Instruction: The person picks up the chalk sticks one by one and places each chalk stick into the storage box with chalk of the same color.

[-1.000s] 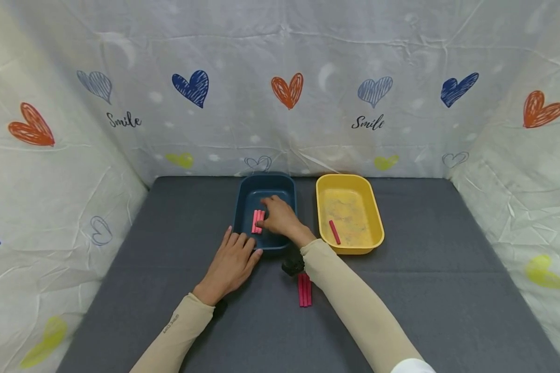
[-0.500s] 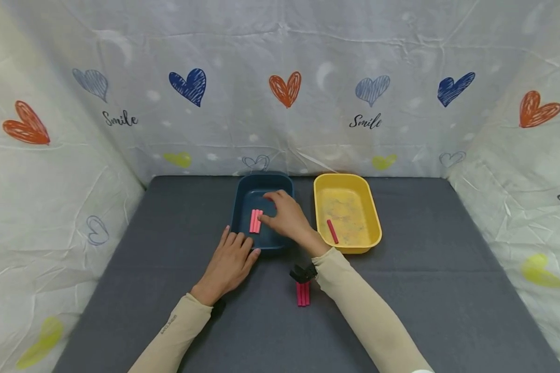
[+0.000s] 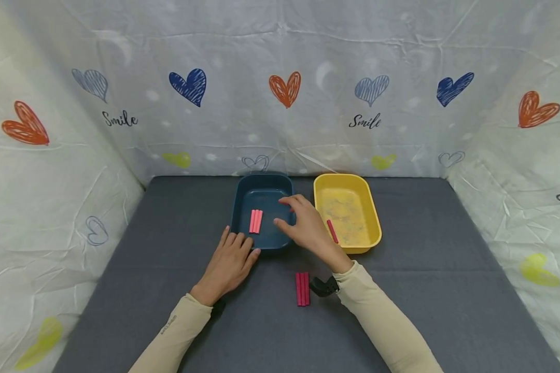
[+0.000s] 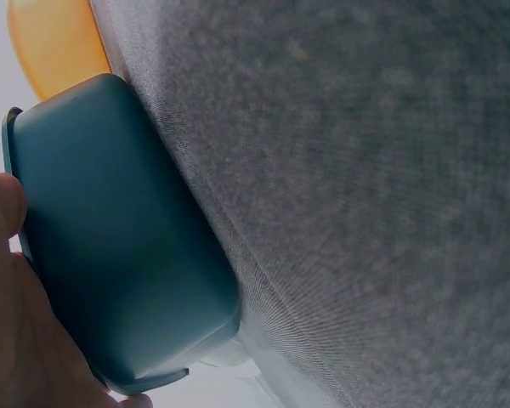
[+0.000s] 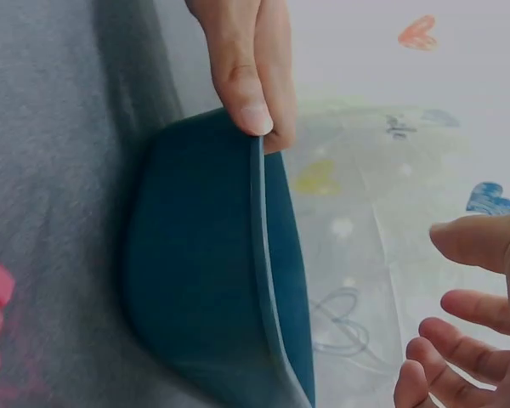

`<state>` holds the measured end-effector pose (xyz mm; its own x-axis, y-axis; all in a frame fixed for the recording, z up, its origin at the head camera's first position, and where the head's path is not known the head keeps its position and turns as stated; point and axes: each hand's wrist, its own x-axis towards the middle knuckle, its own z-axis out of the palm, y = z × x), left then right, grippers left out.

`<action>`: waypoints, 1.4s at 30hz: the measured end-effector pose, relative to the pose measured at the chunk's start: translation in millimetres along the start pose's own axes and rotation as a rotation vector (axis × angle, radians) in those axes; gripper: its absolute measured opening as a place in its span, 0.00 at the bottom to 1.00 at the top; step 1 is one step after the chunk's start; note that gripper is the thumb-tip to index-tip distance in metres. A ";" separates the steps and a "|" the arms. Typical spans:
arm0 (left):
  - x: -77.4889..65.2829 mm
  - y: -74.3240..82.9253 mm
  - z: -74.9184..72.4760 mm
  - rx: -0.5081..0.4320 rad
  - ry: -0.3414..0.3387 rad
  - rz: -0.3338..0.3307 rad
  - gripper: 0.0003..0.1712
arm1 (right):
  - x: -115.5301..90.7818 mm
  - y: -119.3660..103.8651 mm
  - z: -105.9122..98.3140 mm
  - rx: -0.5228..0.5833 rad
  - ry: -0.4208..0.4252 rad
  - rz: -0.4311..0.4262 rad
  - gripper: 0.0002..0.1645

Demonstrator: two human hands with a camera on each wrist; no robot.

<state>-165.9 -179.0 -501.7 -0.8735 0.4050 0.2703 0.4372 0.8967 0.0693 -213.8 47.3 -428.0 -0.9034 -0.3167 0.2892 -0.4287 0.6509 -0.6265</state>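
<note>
My left hand (image 3: 226,270) rests at the near left corner of a dark blue plastic tray (image 3: 242,189). In the right wrist view, its thumb lies outside the rim and a finger just inside, pinching the edge. Light pink sticks (image 3: 255,221) lie side by side on the tray's floor. My right hand (image 3: 306,226) hovers over the tray's right rim, thumb and fingers spread apart with nothing between them. The right wrist view shows its fingers (image 5: 459,353) loosely bent and bare.
A yellow tray (image 3: 373,217) stands right of the blue one, holding one dark red stick (image 3: 332,231) and grey smudges. Magenta sticks (image 3: 302,289) lie in a row on the grey cloth near my right wrist. A white heart-printed curtain (image 3: 242,119) surrounds the table.
My right hand has drawn back from the pink sticks, moving right to the blue tray's right rim. The left hand and the sticks have stayed put.
</note>
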 end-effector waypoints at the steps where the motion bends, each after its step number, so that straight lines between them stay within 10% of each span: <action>1: 0.1 0.2 -0.3 0.000 -0.004 -0.002 0.21 | -2.6 1.5 -1.3 0.001 0.005 0.001 0.29; 42: 0.7 0.5 -0.8 -0.022 -0.023 -0.024 0.20 | -75.4 77.8 -41.6 -0.357 0.114 -0.224 0.17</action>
<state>-166.1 -178.3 -500.7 -0.8881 0.3879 0.2466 0.4208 0.9020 0.0968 -179.5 150.5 -468.5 -0.7745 -0.4119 0.4801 -0.5725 0.7792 -0.2551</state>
